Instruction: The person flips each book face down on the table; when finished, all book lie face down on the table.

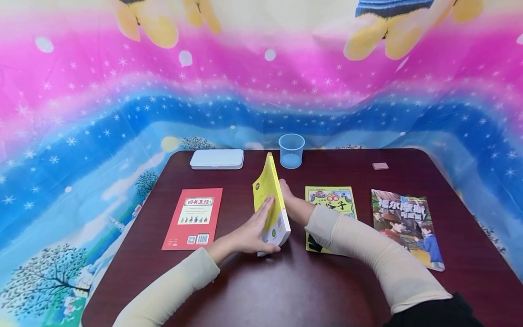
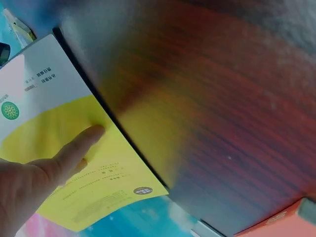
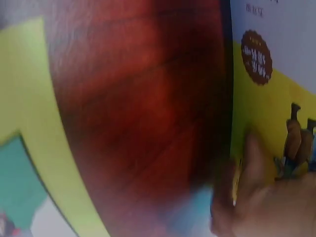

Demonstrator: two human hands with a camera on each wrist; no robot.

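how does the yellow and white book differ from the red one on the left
Pose: the yellow and white book is held roughly upright, while the red book lies flat on the table.
Contact: the left hand and right hand touch the yellow and white book; neither touches the red book.
Both have printed text on their covers.

Both hands (image 1: 252, 234) are bare to just past the wrists. A pale cream left sleeve (image 1: 171, 284), smooth and fairly close-fitting, covers the forearm and finishes in a plain edge. The right sleeve (image 1: 367, 250) matches it in colour, with soft creases along its length; at the near right, black cloth (image 1: 439, 312) meets its upper end.
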